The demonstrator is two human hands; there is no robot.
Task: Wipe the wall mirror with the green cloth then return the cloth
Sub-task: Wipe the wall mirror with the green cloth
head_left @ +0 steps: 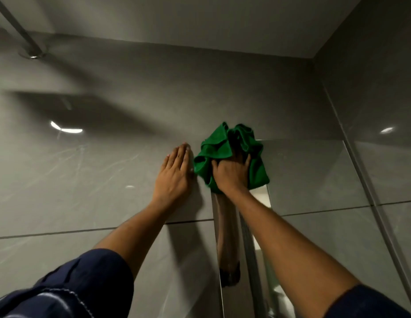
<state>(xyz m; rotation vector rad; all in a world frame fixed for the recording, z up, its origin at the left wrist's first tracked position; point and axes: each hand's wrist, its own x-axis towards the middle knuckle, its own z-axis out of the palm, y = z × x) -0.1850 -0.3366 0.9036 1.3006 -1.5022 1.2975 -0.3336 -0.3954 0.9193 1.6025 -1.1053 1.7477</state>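
The green cloth [222,145] is bunched up against the top left corner of the wall mirror [314,175]. My right hand [232,173] grips the cloth and presses it onto the glass. The mirror's left edge runs down below the cloth, and my right forearm is reflected in it. My left hand [174,173] lies flat on the grey wall tile just left of the mirror, fingers together and pointing up, holding nothing.
Grey glossy wall tiles [85,180] fill the left side, with a grout line low down. A metal rod and its round wall mount [33,53] sit at the top left. A side wall [383,111] meets the mirror wall at the right. The ceiling is close above.
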